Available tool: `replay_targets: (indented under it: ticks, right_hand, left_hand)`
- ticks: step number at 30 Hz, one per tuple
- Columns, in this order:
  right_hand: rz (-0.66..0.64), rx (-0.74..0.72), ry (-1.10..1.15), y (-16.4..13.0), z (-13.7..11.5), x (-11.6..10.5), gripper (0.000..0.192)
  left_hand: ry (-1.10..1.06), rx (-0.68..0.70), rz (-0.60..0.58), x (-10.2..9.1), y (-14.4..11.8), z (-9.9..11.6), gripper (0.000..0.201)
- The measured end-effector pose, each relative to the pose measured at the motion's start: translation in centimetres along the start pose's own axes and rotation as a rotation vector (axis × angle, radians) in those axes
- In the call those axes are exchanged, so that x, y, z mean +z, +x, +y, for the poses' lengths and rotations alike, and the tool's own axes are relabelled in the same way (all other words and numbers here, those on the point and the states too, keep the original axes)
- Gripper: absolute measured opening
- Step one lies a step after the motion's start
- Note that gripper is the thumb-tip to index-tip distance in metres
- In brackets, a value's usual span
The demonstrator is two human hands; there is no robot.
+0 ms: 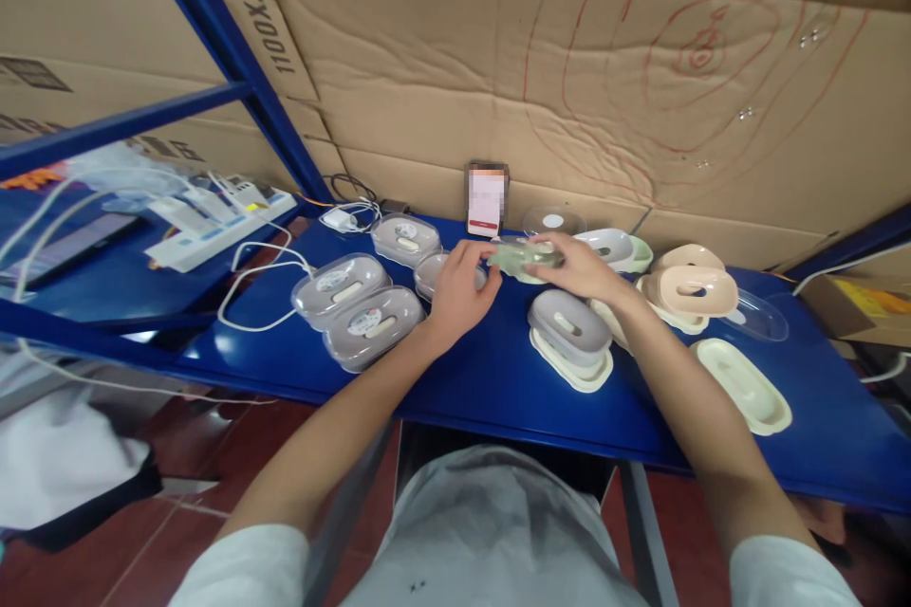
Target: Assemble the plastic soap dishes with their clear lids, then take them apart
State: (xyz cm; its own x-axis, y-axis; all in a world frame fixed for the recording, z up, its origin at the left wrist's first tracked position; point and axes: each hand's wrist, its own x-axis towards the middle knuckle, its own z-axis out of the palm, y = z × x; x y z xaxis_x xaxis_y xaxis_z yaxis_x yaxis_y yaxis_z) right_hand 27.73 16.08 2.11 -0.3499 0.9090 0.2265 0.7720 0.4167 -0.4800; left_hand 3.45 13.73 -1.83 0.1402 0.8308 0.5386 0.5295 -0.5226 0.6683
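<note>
Through my feed I watch the left hand (pixel 464 292) and right hand (pixel 580 267), fingers part-curled, pinch the green box (pixel 525 257) at 12 o'clock over the counter (pixel 476 389), gripping opposite ends, probably for steadiness.

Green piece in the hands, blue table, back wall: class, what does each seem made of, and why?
Green piece: likely plastic, shiny, translucent-looking though blurred. Blue table: probably painted metal, smooth sheen. Back wall: matt brown cardboard, creased and printed.

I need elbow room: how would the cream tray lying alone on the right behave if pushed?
The cream tray is probably stiff, its rim holding shape. It's likely light, being shallow. Lying flat on the shiny blue table, it would likely slide rather than tip.
</note>
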Motion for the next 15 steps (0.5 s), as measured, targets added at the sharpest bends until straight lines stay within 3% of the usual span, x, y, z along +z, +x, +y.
replay_targets:
  ticks: [3, 6, 11, 15]
  right_hand:
    - [0.072, 0.082, 0.145, -0.5, -0.1, -2.8, 0.056]
    - [0.019, 0.078, 0.295, -1.8, -1.3, -4.9, 0.06]
    - [-0.172, -0.035, 0.364, -3.1, -3.8, -6.0, 0.058]
    - [-0.283, 0.085, 0.457, -2.9, -2.6, -6.9, 0.062]
  left_hand:
    - [-0.146, -0.127, -0.085, -0.2, 0.1, 0.1, 0.039]
    - [-0.343, -0.21, -0.256, 0.0, 0.2, 0.4, 0.06]
    - [-0.797, -0.282, -0.461, 0.4, -0.1, 1.1, 0.071]
    - [-1.183, -0.449, -0.458, 0.6, -0.5, 1.4, 0.072]
